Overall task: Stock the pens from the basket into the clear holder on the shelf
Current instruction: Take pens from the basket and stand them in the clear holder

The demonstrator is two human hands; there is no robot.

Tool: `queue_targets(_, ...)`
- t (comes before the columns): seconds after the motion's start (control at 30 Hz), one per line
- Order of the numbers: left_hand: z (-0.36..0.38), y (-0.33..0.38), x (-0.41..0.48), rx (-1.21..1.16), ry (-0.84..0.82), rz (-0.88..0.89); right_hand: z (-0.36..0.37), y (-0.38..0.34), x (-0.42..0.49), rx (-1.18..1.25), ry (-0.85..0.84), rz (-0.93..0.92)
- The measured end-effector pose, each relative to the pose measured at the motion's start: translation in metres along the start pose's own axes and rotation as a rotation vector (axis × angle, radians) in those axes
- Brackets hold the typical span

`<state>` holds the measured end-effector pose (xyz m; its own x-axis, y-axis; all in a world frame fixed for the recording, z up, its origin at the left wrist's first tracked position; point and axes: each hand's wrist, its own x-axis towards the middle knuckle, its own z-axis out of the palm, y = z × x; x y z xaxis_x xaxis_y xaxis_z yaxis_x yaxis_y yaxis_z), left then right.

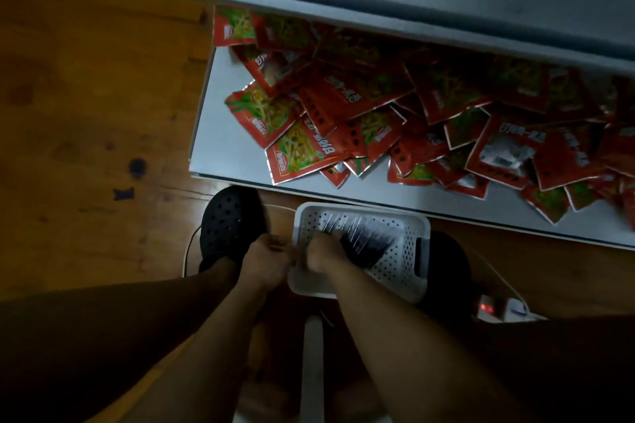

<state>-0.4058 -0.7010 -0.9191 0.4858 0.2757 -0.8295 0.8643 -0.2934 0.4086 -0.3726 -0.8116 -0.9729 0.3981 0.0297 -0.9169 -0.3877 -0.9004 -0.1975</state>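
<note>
The person is bent over a white perforated basket [402, 261] that sits on the wooden floor [86, 79] between their feet, just in front of the near edge of a low white shelf [220, 103]. A dark bundle of pens [366, 239] lies inside the basket, fanned slantwise across its bottom, pale tips pointing towards the shelf. The right hand [323, 256] is down in the left part of the basket, its fingers curled tight round the near ends of the pens. The left hand [264, 264] is just beside it, at the basket's left rim, almost touching the right; its fingers are curled inward, but in this dim light I cannot tell whether they have hold of anything. A heap of red snack packets [343, 103] covers most of the shelf, spreading off to the right. A black perforated clog [228, 220] is on the foot left of the basket. To the right, on the floor, a white power strip [500, 309] shows a small red light, with a thin white cable [494, 271] running up from it.
</note>
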Motion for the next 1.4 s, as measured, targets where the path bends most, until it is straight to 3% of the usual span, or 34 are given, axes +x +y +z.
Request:
queue_targets(0.3,0.004,0.009,0.007,-0.049,-0.014,0.050,0.000,0.001,0.011,0.327,0.113,0.128)
queue_targets(0.53,0.002,0.030,-0.013,-0.004,-0.055,0.107,-0.016,0.022,-0.030,0.334,0.372,-0.034)
queue_targets(0.67,-0.008,0.060,-0.039,0.036,-0.013,0.245,-0.035,0.025,-0.064,0.521,0.341,-0.105)
queue_targets(0.8,-0.025,0.084,-0.077,0.148,-0.003,0.366,-0.061,0.029,-0.110,0.582,0.301,-0.254)
queue_targets(1.0,-0.056,0.123,-0.143,0.260,0.064,0.549,-0.099,0.024,-0.196,0.275,0.399,-0.517)
queue_targets(1.27,-0.108,0.196,-0.239,0.094,0.156,0.864,-0.186,-0.024,-0.324,0.137,0.786,-0.844)
queue_targets(1.4,-0.131,0.221,-0.256,0.095,0.209,0.957,-0.228,-0.041,-0.368,0.276,0.929,-0.944)
